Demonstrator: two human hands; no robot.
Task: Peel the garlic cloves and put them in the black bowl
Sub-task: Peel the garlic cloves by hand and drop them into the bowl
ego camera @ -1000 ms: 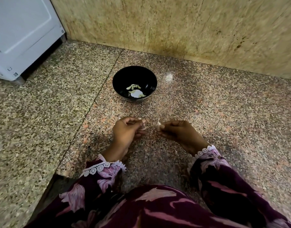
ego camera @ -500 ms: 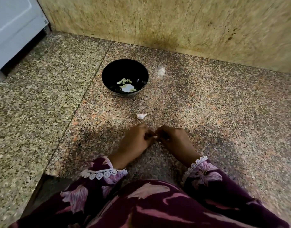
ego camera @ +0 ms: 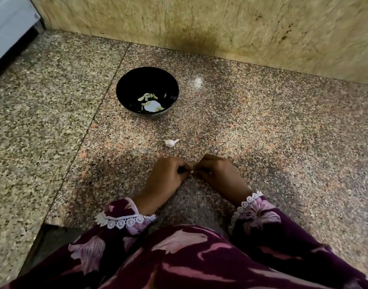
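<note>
The left hand and right hand meet in the lower middle, fingers curled, pinching a tiny white bit. It is too hidden to tell what it is. One clove lies just above them. The bowl, higher up, holds peeled cloves.
</note>
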